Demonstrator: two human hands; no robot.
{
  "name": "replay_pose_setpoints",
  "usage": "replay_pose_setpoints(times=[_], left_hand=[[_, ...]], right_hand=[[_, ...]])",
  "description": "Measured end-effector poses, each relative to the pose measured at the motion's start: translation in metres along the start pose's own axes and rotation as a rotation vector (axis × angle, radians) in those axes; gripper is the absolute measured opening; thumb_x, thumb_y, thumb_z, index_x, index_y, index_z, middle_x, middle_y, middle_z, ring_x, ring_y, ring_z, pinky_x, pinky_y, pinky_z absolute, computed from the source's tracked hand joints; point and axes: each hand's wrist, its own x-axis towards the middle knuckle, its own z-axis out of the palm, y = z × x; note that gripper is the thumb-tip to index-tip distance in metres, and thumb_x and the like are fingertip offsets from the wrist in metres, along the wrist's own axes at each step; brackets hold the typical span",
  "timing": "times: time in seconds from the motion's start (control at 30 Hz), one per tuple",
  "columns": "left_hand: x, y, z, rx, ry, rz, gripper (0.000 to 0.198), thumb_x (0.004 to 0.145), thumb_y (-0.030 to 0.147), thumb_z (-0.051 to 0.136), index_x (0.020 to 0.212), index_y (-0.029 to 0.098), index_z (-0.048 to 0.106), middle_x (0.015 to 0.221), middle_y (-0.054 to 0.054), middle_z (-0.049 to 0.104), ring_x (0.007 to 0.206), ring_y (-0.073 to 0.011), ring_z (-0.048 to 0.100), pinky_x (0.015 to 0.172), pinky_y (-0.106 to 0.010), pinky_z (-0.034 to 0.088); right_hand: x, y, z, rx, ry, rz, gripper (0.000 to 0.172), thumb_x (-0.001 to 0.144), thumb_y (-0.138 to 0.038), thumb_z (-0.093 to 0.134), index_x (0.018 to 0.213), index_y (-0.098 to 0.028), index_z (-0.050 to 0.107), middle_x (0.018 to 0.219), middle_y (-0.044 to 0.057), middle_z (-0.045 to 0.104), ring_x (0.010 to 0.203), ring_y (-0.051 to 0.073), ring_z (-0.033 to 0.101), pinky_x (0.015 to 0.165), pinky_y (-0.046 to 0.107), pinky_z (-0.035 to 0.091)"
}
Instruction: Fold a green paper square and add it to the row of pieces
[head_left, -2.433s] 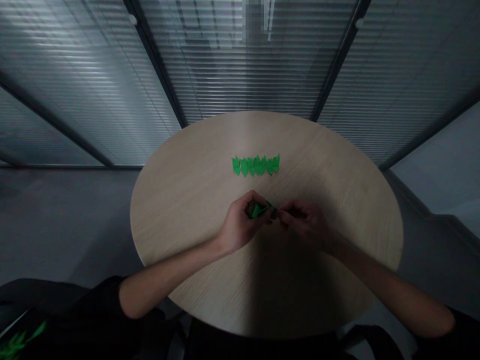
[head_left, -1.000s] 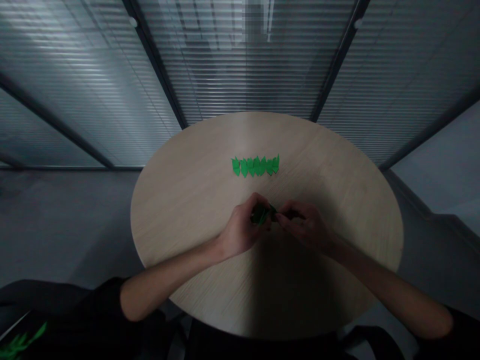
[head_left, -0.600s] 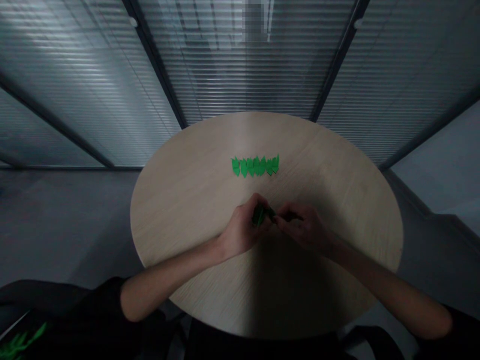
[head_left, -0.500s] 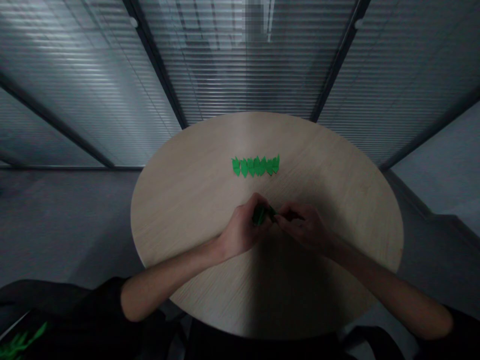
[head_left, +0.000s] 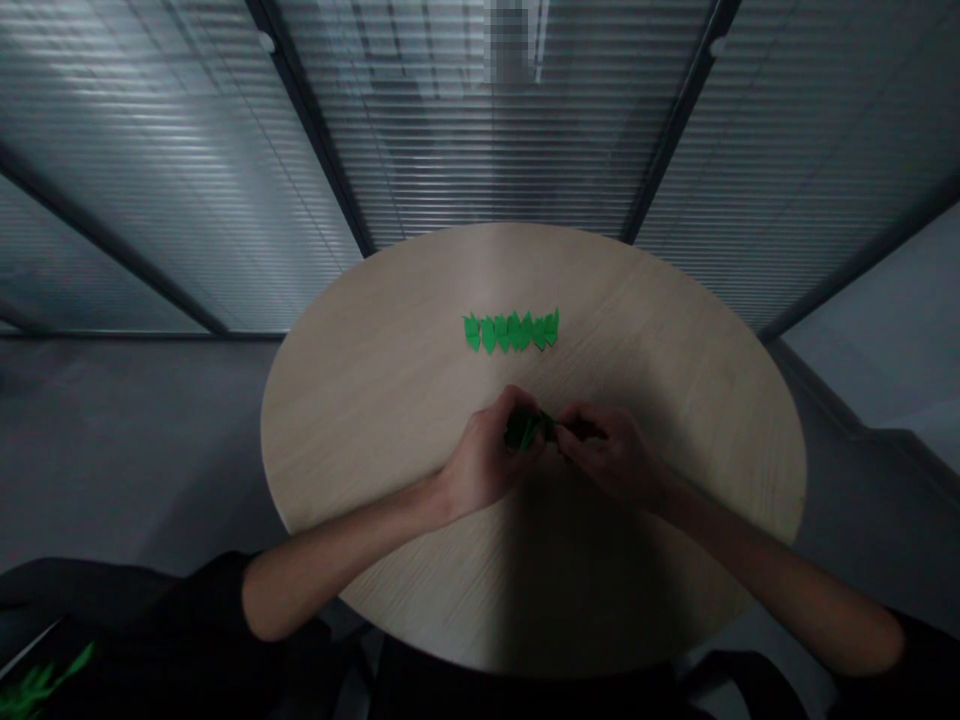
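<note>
My left hand (head_left: 484, 460) closes over the green paper piece (head_left: 525, 431), hiding most of it from me. Between the fingers of my right hand (head_left: 607, 455), a dark sliver (head_left: 583, 430) shows, too small and shadowed to tell what it is. The row of green cutouts (head_left: 511, 332) is too small for me to count surely. At the picture's bottom-left corner, a green shape (head_left: 37, 682) is cut off and shadowed, and a blurred patch (head_left: 510, 40) covers part of the glass partition (head_left: 487, 150).

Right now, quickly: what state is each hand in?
Left hand: closed, holding a folded green paper piece.
Right hand: closed, pinching that paper's other end, grip partly hidden.
</note>
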Motion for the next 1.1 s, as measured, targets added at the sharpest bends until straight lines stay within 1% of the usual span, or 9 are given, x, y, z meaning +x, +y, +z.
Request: replay_pose_setpoints(times=[0.17,0.3,0.4,0.5,0.63,0.73,0.87,1.1], left_hand=[[0.000,0.002,0.000,0.012,-0.006,0.009,0.028,0.086,0.017,0.067,0.108,0.020,0.050,0.085,-0.002,0.070,0.071,-0.0140,0.065,0.059,-0.025,0.050],[-0.001,0.003,-0.001,0.029,-0.022,0.024,0.029,0.086,0.016,0.067,0.109,0.021,0.050,0.085,-0.002,0.069,0.069,-0.0131,0.062,0.057,-0.025,0.049],[-0.001,0.002,-0.001,0.044,-0.018,0.032,0.030,0.086,0.017,0.067,0.110,0.021,0.050,0.087,-0.003,0.069,0.071,-0.0142,0.063,0.058,-0.025,0.049],[-0.001,0.002,-0.001,0.056,-0.020,0.043,0.034,0.085,0.017,0.068,0.114,0.021,0.049,0.093,-0.005,0.070,0.077,-0.0163,0.066,0.062,-0.027,0.052],[-0.003,0.001,-0.001,0.041,-0.067,0.078,0.042,0.083,0.014,0.067,0.120,0.021,0.047,0.100,-0.007,0.070,0.080,-0.0173,0.067,0.068,-0.030,0.056],[-0.003,0.001,-0.001,0.052,-0.074,0.076,0.041,0.086,0.018,0.067,0.121,0.020,0.046,0.098,-0.007,0.070,0.078,-0.0171,0.067,0.067,-0.030,0.056],[-0.002,0.004,-0.001,0.045,-0.088,0.036,0.040,0.088,0.023,0.066,0.122,0.019,0.046,0.095,-0.007,0.070,0.076,-0.0171,0.066,0.065,-0.031,0.056],[-0.002,0.005,-0.002,0.086,-0.100,0.069,0.041,0.088,0.027,0.066,0.123,0.017,0.046,0.101,-0.010,0.070,0.082,-0.0197,0.068,0.070,-0.034,0.057]], right_hand=[[0.002,0.002,0.001,-0.012,-0.030,0.019,0.023,0.092,-0.036,0.061,0.077,-0.019,0.065,0.065,-0.001,0.062,0.058,0.013,0.055,0.053,0.024,0.041],[0.002,0.003,0.001,0.013,-0.050,0.027,0.029,0.096,-0.039,0.059,0.076,-0.019,0.064,0.066,0.000,0.061,0.060,0.013,0.054,0.054,0.025,0.041],[0.000,0.005,0.001,0.046,-0.051,0.044,0.028,0.097,-0.040,0.059,0.078,-0.019,0.064,0.067,0.000,0.061,0.060,0.013,0.055,0.055,0.025,0.041],[0.000,0.007,0.001,0.039,-0.026,0.019,0.025,0.097,-0.038,0.060,0.080,-0.020,0.064,0.069,0.000,0.062,0.062,0.014,0.055,0.057,0.025,0.042],[0.001,0.010,0.000,-0.003,0.033,-0.024,0.022,0.094,-0.033,0.061,0.077,-0.020,0.062,0.067,-0.001,0.058,0.060,0.013,0.052,0.056,0.025,0.040],[0.002,0.011,-0.001,-0.034,0.035,-0.015,0.021,0.094,-0.034,0.061,0.080,-0.019,0.065,0.067,-0.001,0.060,0.061,0.013,0.054,0.057,0.026,0.041],[0.002,0.010,-0.001,-0.075,0.046,-0.011,0.022,0.094,-0.036,0.062,0.083,-0.018,0.069,0.069,0.001,0.065,0.063,0.015,0.059,0.059,0.027,0.044],[0.000,0.014,0.000,-0.093,0.082,-0.066,0.021,0.094,-0.033,0.062,0.081,-0.018,0.069,0.069,0.001,0.068,0.063,0.015,0.062,0.059,0.026,0.046]])
